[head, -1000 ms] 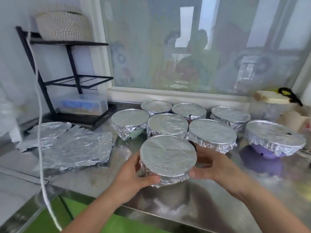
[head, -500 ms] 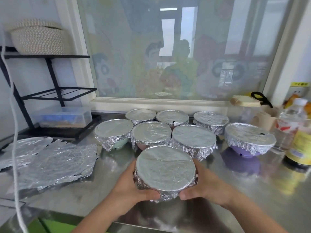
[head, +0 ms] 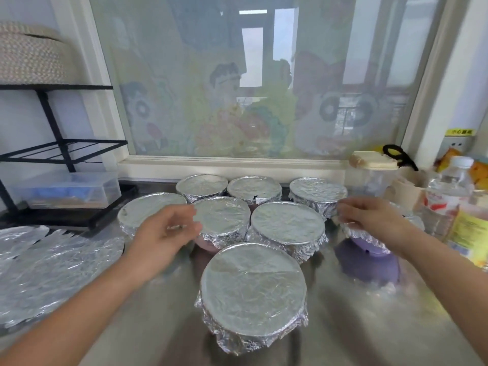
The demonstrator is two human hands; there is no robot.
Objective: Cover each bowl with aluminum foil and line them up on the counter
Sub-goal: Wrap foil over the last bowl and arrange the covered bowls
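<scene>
Steel counter [head: 356, 326]: purple bowl [head: 369, 260] half hidden under right hand [head: 375, 220], grip unclear; left hand [head: 163, 239] loosely curled, empty.

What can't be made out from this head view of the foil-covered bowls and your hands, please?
Bowl contents, head view: foil covers them all, including the nearest bowl.
Purple bowl, foil top: mostly behind the right hand; grip unclear.
Left hand: motion-blurred; contact with the leftmost bowl unclear.
Loose foil sheets: cut off by the left edge.
</scene>
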